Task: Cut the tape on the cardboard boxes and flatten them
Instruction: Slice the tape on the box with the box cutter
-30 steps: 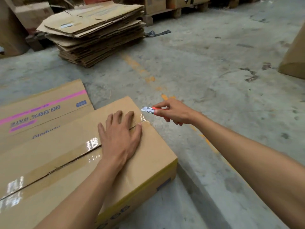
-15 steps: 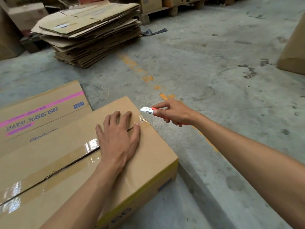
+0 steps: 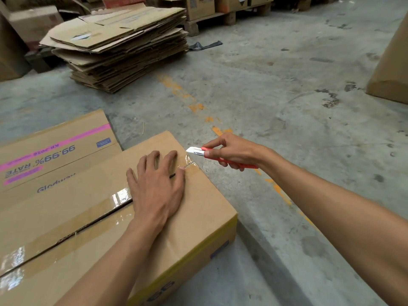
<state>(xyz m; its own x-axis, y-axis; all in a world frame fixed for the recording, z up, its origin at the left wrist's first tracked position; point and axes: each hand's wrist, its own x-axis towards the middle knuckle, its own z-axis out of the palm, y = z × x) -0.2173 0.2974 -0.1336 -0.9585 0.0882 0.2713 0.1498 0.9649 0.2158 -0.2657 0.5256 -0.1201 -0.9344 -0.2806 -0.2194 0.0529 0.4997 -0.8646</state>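
Tape on the box is already gaping along the seam, slit almost to the far edge. We are keeping our left hand pressed flat and open on the lid, while our right hand, gripping the cutter, is hanging just past that far edge, barely shifted from a second ago. We are judging the top cut finished; the box, sitting on the floor, is still unflattened.
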